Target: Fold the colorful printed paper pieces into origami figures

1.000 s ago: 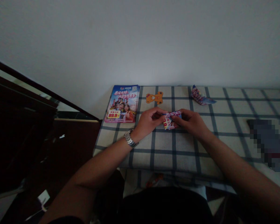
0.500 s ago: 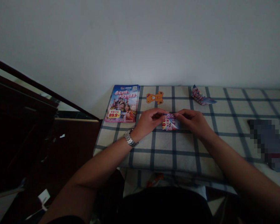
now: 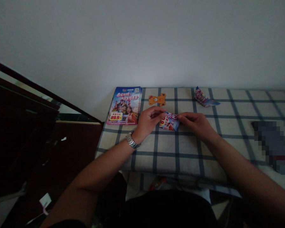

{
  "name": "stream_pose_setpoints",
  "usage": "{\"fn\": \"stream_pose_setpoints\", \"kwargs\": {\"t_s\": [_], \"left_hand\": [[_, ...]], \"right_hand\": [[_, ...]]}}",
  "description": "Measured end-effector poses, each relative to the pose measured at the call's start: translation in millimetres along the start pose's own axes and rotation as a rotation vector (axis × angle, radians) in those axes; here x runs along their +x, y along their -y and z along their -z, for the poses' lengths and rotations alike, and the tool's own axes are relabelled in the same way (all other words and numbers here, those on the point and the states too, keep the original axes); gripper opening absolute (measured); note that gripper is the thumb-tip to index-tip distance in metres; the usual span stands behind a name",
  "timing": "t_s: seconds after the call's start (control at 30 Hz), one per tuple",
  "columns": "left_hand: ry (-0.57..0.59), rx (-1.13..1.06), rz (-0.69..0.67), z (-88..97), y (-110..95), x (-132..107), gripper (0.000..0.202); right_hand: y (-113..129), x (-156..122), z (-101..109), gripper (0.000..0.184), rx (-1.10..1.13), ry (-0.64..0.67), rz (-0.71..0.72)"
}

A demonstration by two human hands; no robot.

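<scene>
A small folded piece of colourful printed paper lies on the checked tablecloth between my hands. My left hand, with a metal watch on its wrist, pinches the paper's left edge. My right hand grips its right edge with curled fingers. Both hands rest low on the cloth.
A colourful flyer lies at the table's back left corner, an orange bear cut-out beside it. Another folded paper shape sits at the back. A blurred dark patch lies at the right. Dark wooden furniture stands on the left.
The folded paper has shifted a little to the left and turned in my hands; both hands moved slightly left with it.
</scene>
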State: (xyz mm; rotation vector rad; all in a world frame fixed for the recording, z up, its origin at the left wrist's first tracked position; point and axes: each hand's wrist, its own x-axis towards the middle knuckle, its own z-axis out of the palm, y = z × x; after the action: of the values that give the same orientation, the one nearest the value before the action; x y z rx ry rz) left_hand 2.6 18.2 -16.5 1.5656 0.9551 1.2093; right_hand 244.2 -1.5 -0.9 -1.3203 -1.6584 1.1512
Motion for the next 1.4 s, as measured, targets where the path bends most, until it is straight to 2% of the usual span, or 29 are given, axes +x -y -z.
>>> {"fn": "stream_pose_setpoints", "kwargs": {"t_s": [0.2,0.43,0.6,0.73,0.9,1.17,1.3,1.4], "left_hand": [[-0.006,0.006,-0.002,1.7,-1,0,0.025],[0.092,0.092,-0.001,-2.7,-2,-4,0.022],[0.096,0.192,-0.099,-3.2,-5,-4,0.018],[0.144,0.189,-0.095,-1.8,-9,-4,0.027],[0.279,0.069,0.021,-3.4,-7,-6,0.047],[0.269,0.041,0.024,-3.0,-4,-5,0.046],[0.276,0.051,0.002,-1.9,-5,-5,0.043],[0.285,0.063,-0.007,-1.6,-5,-6,0.042]], "right_hand": [[3,-1,-3,0.035,0.055,0.042,0.010],[9,-2,-10,0.039,0.089,0.108,-0.032],[9,-2,-14,0.037,0.066,0.107,-0.025],[8,-2,-12,0.038,0.064,0.039,-0.034],[10,-1,-9,0.039,0.081,-0.037,-0.051],[9,-2,-10,0.041,0.126,0.016,-0.046],[4,-3,-9,0.040,0.016,0.096,-0.006],[1,-3,-8,0.039,-0.085,0.099,0.011]]}}
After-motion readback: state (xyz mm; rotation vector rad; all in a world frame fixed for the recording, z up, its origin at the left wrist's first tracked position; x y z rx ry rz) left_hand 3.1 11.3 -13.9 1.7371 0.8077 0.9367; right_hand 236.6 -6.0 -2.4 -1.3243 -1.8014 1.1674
